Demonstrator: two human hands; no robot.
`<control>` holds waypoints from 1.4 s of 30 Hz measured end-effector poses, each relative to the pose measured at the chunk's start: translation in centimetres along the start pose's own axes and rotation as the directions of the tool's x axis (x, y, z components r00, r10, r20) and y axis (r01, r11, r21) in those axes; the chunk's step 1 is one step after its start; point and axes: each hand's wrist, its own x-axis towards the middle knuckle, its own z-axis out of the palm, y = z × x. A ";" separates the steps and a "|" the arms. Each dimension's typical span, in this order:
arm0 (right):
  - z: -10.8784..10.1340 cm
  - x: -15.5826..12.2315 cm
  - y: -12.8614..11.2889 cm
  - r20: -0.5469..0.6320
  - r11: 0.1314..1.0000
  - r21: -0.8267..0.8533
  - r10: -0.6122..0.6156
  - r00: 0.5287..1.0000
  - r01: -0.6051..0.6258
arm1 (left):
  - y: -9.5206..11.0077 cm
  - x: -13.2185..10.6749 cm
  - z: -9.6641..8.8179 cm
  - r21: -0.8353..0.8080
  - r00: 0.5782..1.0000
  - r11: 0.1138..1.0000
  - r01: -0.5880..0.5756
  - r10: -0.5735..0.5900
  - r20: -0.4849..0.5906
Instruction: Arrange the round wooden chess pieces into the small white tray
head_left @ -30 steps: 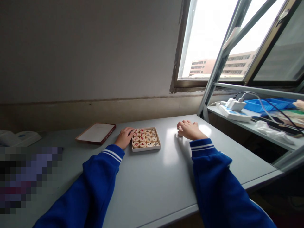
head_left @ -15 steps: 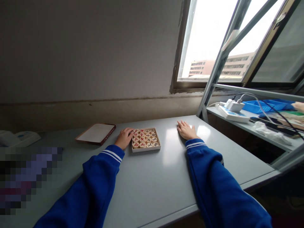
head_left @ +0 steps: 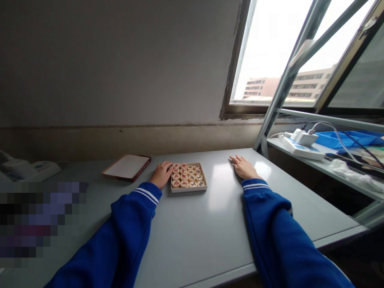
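My left hand [head_left: 162, 175] rests at the left side of a shallow open box [head_left: 192, 189], its bent fingers and thumb against the box's left edge. In the box stand round wooden Chinese chess pieces [head_left: 184, 176] in rows, with red characters on the left and black ones on the right. Part of the left rim is hidden by my fingers. To the right, apart from the box, my right hand [head_left: 244, 167] lies flat on the table with its fingers stretched out and nothing in it. Left of my left hand lies the box lid [head_left: 126, 166], its pale inside facing up.
The grey table [head_left: 204, 236] meets a wall at the back. A metal frame post [head_left: 271, 116] rises at its far right corner. On the side shelf are a power strip [head_left: 300, 148] with plugs, a blue tray [head_left: 342, 138] and crumpled plastic [head_left: 354, 175]. Another power strip [head_left: 45, 170] is at far left.
The whole view has swung slightly left, so everything appears further right. My right hand's thumb no longer shows apart from its fingers. My left hand stays at the box's left edge.
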 end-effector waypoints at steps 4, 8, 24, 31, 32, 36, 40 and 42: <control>-0.9 -0.6 -0.1 0.026 0.999 -0.011 0.041 0.999 -0.041 | 0.4 -0.1 -0.2 -0.016 1.000 1.000 0.023 -0.023 0.000; -2.7 -1.6 -3.9 -0.145 0.994 0.036 -0.101 0.984 0.107 | 0.9 -0.3 -0.3 -0.042 1.000 0.999 0.013 -0.012 0.010; -3.6 -3.8 -12.6 -0.317 0.769 0.226 -0.522 0.792 0.597 | 1.6 -0.8 -0.8 -0.109 0.993 0.993 -0.053 0.064 0.098; -3.4 -2.2 -6.3 -0.315 0.965 0.043 -0.232 0.921 0.258 | 1.5 -0.8 -0.7 -0.094 0.993 0.994 -0.062 0.071 0.093; -3.2 -2.0 -5.2 -0.289 0.982 0.007 -0.179 0.940 0.189 | 1.5 -0.8 -0.6 -0.093 0.993 0.993 -0.066 0.074 0.088; -3.1 -1.7 -3.9 -0.298 0.989 0.007 -0.141 0.944 0.150 | 1.3 -0.7 -0.5 -0.094 0.993 0.993 -0.066 0.075 0.087; -4.1 -2.8 -7.3 -0.215 0.791 0.259 -0.512 0.831 0.555 | 1.4 -0.7 -0.7 -0.095 0.993 0.994 -0.057 0.066 0.100; -4.3 -3.7 -9.3 -0.141 0.676 0.344 -0.649 0.748 0.651 | 1.4 -0.8 -0.7 -0.094 0.992 0.994 -0.060 0.069 0.101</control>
